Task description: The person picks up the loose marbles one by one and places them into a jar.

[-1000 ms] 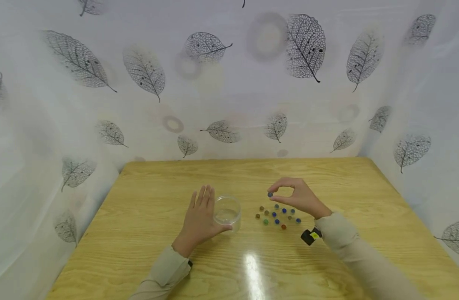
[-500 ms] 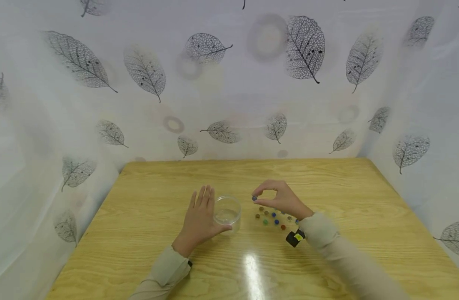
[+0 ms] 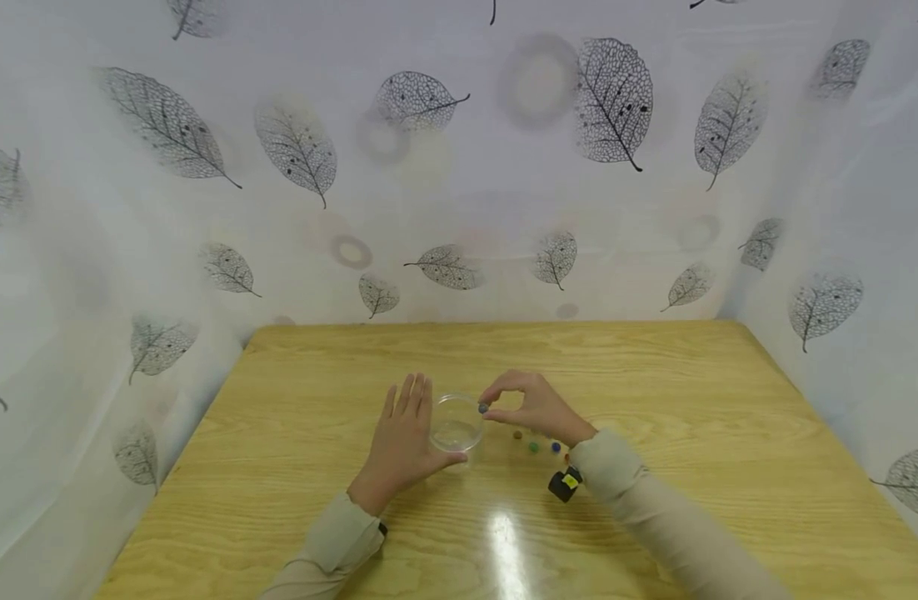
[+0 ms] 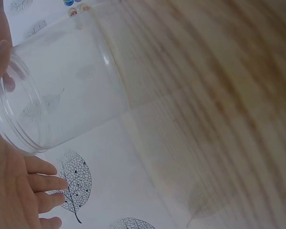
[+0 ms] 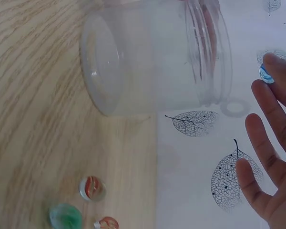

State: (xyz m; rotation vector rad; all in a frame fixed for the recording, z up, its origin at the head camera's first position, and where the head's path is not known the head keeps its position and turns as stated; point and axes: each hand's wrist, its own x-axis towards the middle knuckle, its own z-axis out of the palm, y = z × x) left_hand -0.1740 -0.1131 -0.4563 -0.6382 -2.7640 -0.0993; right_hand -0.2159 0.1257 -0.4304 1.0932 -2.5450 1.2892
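A clear, round, wide-mouthed plastic jar (image 3: 456,435) stands upright on the wooden table, and no marbles show inside it. My left hand (image 3: 399,446) rests along its left side, fingers straight and thumb stretched across the near side. At the jar's right rim, my right hand (image 3: 540,410) pinches a blue marble (image 3: 483,408) between thumb and index finger. The right wrist view shows this marble (image 5: 265,74) as clear with blue swirls, level with the jar's mouth, while the other fingers are spread. The jar (image 4: 71,90) fills the upper left of the left wrist view.
Several loose marbles lie right of the jar, among them a green marble (image 3: 534,447) and a dark blue marble (image 3: 556,447); my right hand and sleeve hide others. A red-swirled marble (image 5: 92,188) lies near the jar's base. Leaf-printed white curtain (image 3: 459,208) encloses the table's (image 3: 316,358) back and sides.
My right hand has moved left with the pinched blue marble, from above the loose marbles to the jar's rim. The left hand and the jar have stayed in place.
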